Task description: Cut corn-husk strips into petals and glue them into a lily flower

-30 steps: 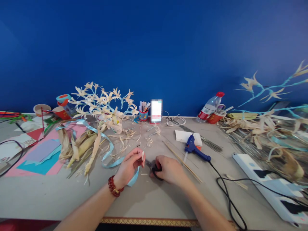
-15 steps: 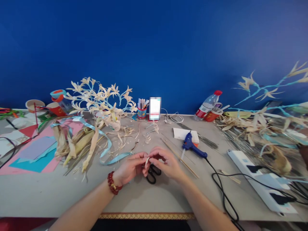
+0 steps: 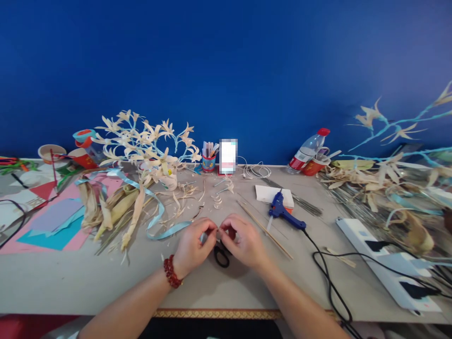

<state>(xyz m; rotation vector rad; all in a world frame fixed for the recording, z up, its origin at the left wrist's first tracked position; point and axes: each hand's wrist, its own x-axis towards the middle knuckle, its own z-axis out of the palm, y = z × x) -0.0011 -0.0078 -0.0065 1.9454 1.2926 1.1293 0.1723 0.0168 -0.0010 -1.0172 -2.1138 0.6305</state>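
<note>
**Both hands pinch a small pale strip above black scissors**

Left hand (image 3: 192, 245) and right hand (image 3: 244, 242) meet fingertip to fingertip, each closed in a pinch on the pale strip (image 3: 218, 230). The strip is tiny, cream-coloured and thin, held between the two hands just above the surface (image 3: 106, 278). Most of it is hidden by the fingers, so its shape can't be made out. A red bead bracelet (image 3: 172, 272) is on the left wrist.

Black scissors (image 3: 221, 254) lie right under the hands; the blades are covered and only the handle loops show. A light blue ribbon (image 3: 165, 230) runs off left of the left hand. Further left are corn husks (image 3: 113, 212) and coloured paper sheets (image 3: 52, 221). A wooden skewer (image 3: 264, 230) lies just right of the right hand, with the blue glue gun (image 3: 282, 214) beyond it, its black cord cut off at the bottom edge. Far right is a white power strip (image 3: 384, 263).

Beyond the hands stand a husk-flower branch (image 3: 148, 146), a pen cup (image 3: 208, 162) and a plastic bottle (image 3: 307, 150); its red label is too small to read.
</note>
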